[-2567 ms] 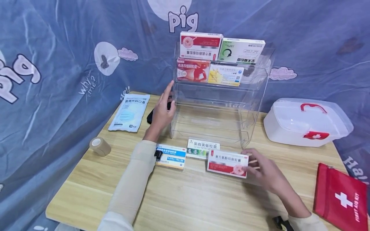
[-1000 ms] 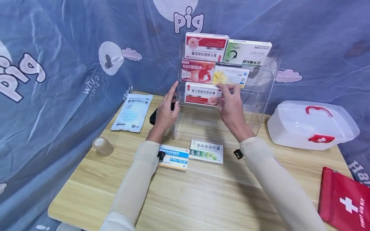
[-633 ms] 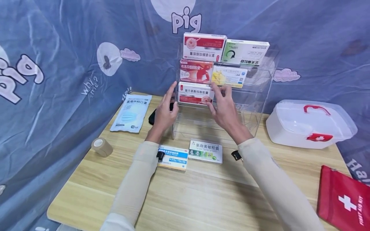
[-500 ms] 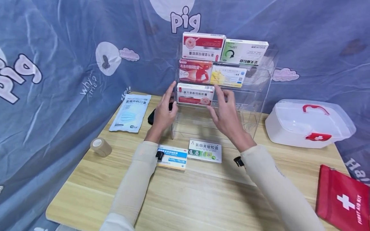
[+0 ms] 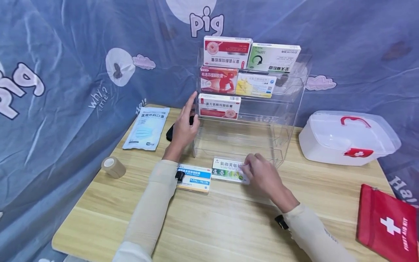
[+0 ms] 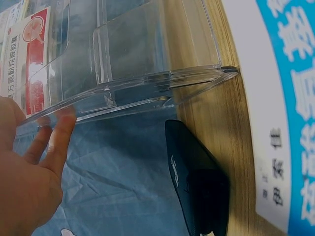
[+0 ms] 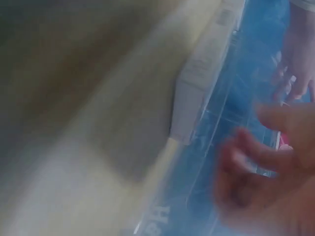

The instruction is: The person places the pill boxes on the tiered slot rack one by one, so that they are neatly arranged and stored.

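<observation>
My left hand [image 5: 185, 125] rests against the left side of a clear acrylic display rack [image 5: 235, 140]; in the left wrist view its fingers [image 6: 55, 142] touch the side panel. My right hand [image 5: 262, 174], fingers loosely bent, hovers at the right end of a white-and-green medicine box [image 5: 227, 171] lying on the table. The right wrist view is blurred and has this hand apart from the box [image 7: 197, 93]. A red-and-white medicine box [image 5: 219, 107] stands on the rack's third tier, at the left. Left of the green box lies a blue-and-white medicine box [image 5: 194, 178], partly behind my left wrist.
Several medicine boxes fill the upper tiers, among them a green one [image 5: 274, 58]. A white first-aid case [image 5: 347, 140] and red pouch [image 5: 386, 222] lie to the right. On the left are a mask packet [image 5: 146, 129], tape roll [image 5: 113, 167] and black object [image 6: 197, 177].
My right hand brought the red-and-white box from the table to the third tier, slid it left and let go. It then came down to the green box. My left hand stayed at the rack.
</observation>
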A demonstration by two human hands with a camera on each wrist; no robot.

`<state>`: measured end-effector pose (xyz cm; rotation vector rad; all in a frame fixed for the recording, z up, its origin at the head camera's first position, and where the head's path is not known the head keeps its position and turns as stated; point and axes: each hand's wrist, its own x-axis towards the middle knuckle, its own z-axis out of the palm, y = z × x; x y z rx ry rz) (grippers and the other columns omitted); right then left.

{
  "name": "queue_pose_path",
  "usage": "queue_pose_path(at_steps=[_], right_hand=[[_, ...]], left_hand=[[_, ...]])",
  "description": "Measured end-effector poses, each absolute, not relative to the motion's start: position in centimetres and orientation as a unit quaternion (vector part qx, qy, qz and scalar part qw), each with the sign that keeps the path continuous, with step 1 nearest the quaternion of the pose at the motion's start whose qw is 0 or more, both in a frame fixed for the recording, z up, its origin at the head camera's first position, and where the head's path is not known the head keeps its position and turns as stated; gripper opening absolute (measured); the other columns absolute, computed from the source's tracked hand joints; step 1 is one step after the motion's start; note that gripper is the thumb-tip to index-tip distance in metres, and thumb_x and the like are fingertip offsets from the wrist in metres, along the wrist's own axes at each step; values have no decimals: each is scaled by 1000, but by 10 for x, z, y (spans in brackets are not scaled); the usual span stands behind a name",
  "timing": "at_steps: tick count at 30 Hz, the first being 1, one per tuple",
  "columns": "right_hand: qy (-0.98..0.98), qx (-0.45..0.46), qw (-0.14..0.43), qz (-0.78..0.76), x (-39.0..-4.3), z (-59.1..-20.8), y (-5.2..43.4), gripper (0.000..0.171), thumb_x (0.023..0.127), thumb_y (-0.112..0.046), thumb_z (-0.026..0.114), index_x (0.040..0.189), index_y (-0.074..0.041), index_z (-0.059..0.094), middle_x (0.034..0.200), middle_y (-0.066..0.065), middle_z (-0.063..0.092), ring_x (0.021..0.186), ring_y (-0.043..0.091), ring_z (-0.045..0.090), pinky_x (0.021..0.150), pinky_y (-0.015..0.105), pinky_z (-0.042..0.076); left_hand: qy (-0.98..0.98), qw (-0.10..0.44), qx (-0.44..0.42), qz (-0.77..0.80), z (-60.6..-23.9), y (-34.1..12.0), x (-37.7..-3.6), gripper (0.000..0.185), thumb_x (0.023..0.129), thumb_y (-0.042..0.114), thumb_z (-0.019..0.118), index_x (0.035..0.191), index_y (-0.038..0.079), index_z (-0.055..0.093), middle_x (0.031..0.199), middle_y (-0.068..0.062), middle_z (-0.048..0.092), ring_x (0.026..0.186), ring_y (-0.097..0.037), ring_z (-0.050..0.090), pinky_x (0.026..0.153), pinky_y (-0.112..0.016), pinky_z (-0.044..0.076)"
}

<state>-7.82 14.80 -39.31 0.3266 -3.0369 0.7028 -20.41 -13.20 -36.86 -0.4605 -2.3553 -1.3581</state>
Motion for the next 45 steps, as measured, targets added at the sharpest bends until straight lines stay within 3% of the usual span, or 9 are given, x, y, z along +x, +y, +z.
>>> queue_pose_path(at_steps=[3, 6, 11, 17, 20, 22, 31, 39, 45], right_hand=[[-972, 91, -88, 200, -74, -398, 151, 38, 99, -40, 76, 113, -6, 63, 98, 12, 62, 79, 25, 60, 62, 38, 53], [-968, 77, -131, 202, -71, -399, 157, 48, 97, -40, 79, 121, -5, 57, 94, 11, 60, 77, 25, 59, 59, 34, 47], [-963, 73, -147, 216, -64, -395, 176, 62, 94, -37, 83, 136, -3, 52, 97, 15, 66, 84, 29, 63, 67, 41, 53], [-959, 87, -149, 223, -52, -393, 203, 75, 95, -38, 81, 153, -3, 49, 131, 34, 64, 116, 50, 65, 92, 68, 57], [-958, 80, -140, 236, -45, -395, 212, 75, 93, -36, 83, 150, -1, 51, 130, 36, 62, 112, 46, 65, 90, 66, 58], [-958, 70, -134, 246, -43, -395, 214, 73, 91, -33, 86, 147, 0, 50, 118, 29, 63, 99, 36, 63, 82, 57, 58], [-950, 87, -54, 294, -43, -388, 214, 58, 90, -4, 83, 138, -3, 50, 112, 28, 76, 98, 42, 77, 79, 54, 66], [-940, 85, 37, 329, -65, -345, 219, 55, 94, 9, 72, 144, 1, 51, 128, 36, 67, 103, 51, 75, 77, 43, 69], [-927, 73, 181, 319, -97, -305, 220, 56, 89, 19, 71, 142, 5, 55, 130, 33, 51, 106, 52, 73, 80, 1, 54]], left_hand=[[-838, 192, -162, -484, -369, -132, -204, 76, 107, 4, 53, 172, 34, 27, 169, -11, 45, 141, -29, 59, 118, -47, 55], [-840, 185, -161, -484, -369, -130, -205, 76, 108, 5, 53, 172, 36, 26, 170, -9, 44, 142, -28, 58, 119, -44, 54], [-843, 175, -152, -485, -368, -129, -202, 77, 108, 6, 53, 172, 41, 24, 172, -8, 42, 142, -28, 60, 118, -42, 55], [-845, 176, -146, -483, -366, -131, -200, 78, 109, 6, 53, 171, 43, 24, 172, -7, 42, 140, -29, 61, 118, -43, 55], [-846, 177, -151, -480, -367, -132, -200, 77, 108, 6, 53, 171, 40, 25, 170, -9, 43, 140, -29, 61, 117, -44, 55], [-846, 178, -153, -479, -367, -132, -201, 77, 108, 6, 53, 172, 39, 25, 170, -10, 44, 140, -29, 61, 117, -44, 55], [-847, 177, -148, -480, -366, -131, -201, 78, 109, 7, 53, 171, 42, 23, 173, -5, 40, 142, -27, 59, 118, -43, 54], [-846, 177, -150, -481, -365, -131, -200, 78, 108, 6, 53, 172, 40, 25, 172, -7, 41, 142, -28, 59, 119, -43, 54], [-843, 182, -155, -482, -366, -132, -201, 77, 107, 5, 53, 172, 37, 26, 171, -9, 43, 142, -28, 59, 118, -44, 54]])
